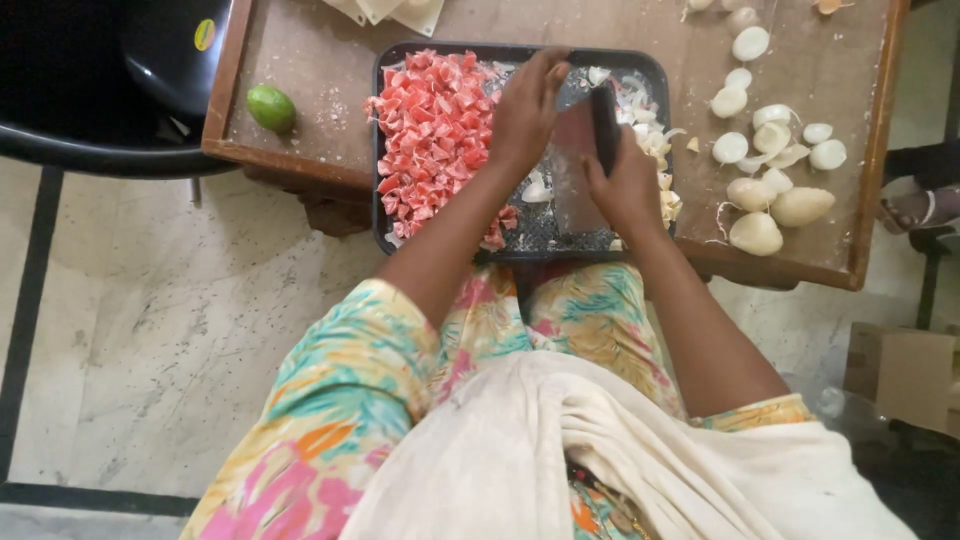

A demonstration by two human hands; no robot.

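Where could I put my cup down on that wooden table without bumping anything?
Bare wood lies between the lime and the tray, and right of the tray's top corner, below the onions. The tray is crowded: tomato, both hands and the knife.

A dark rectangular metal tray [384, 150] is set on the low wooden table [320, 60]; diced red tomato pieces [430, 135] are heaped in its left half, chopped pale onion [655, 150], seemingly, at its right. A round green lime [271, 107] lies left of the tray, whole peeled white onions [765, 190] right.
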